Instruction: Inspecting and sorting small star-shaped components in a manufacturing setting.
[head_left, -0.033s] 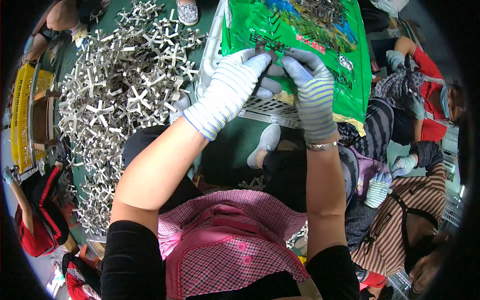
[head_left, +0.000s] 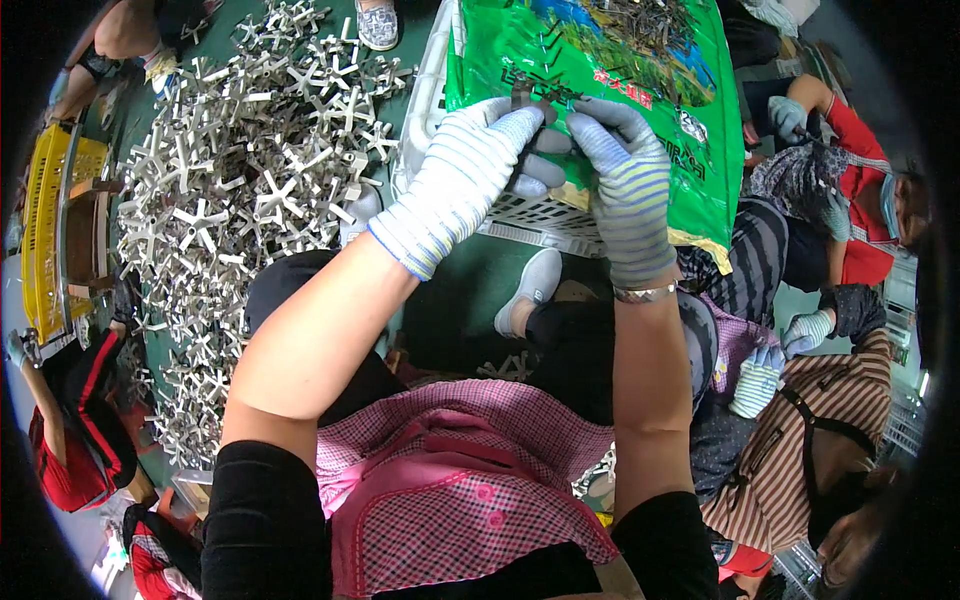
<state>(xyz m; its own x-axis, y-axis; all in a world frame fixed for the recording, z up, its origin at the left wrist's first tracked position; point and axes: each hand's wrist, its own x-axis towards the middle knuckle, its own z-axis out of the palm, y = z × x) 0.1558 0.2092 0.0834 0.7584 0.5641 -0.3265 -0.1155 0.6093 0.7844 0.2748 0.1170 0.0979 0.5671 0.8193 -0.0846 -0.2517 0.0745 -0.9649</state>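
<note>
Both my hands wear striped, grey-palmed work gloves and work close together over a green printed plastic bag [head_left: 590,60]. My left hand [head_left: 480,165] is closed, thumb against fingers, on a small dark flat piece [head_left: 548,112], perhaps metal. A few inches to its right, my right hand [head_left: 630,165] has thumb and forefinger pinched together at a dark sliver; the fingers hide what they hold. Thin dark strips [head_left: 650,25] lie heaped on the far part of the bag. The bag covers a white plastic crate [head_left: 540,225].
Left of me, a big pile of pale star-shaped metal parts [head_left: 255,180] covers the green floor. A yellow crate [head_left: 45,220] stands at the far left. Co-workers sit close at the right, one in a striped top [head_left: 800,440]. Another person's shoe [head_left: 377,25] is beyond the pile.
</note>
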